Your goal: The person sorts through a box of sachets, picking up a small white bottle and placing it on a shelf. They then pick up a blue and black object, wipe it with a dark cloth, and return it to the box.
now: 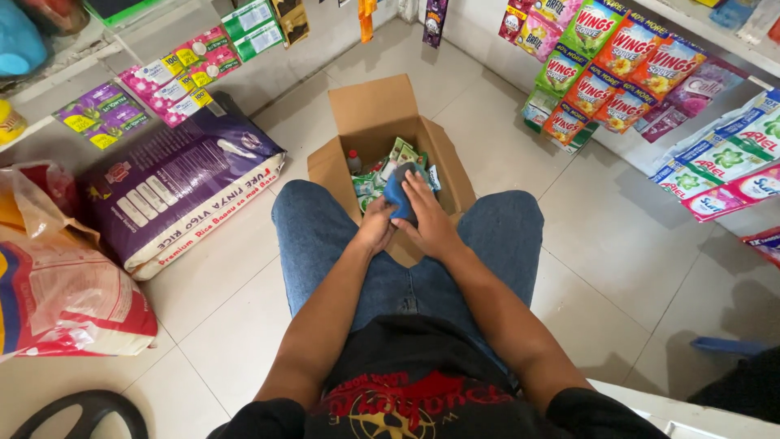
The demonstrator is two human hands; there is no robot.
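I sit with my knees apart over an open cardboard box (378,114) on the tiled floor. Both hands hold one blue and grey object (399,191), something like a small pouch or bottle, just above the box's near edge. My left hand (375,225) grips its lower left side. My right hand (429,218) covers its right side with the fingers laid along it. Inside the box lie several small green and white packets (404,152) and a small bottle with a red cap (353,160).
A big purple rice sack (175,183) and a red and white sack (65,284) lie on the floor at left. Strips of sachets (166,81) hang from a left shelf. Detergent sachet strips (626,73) hang at right. A black wheel rim (81,413) sits bottom left.
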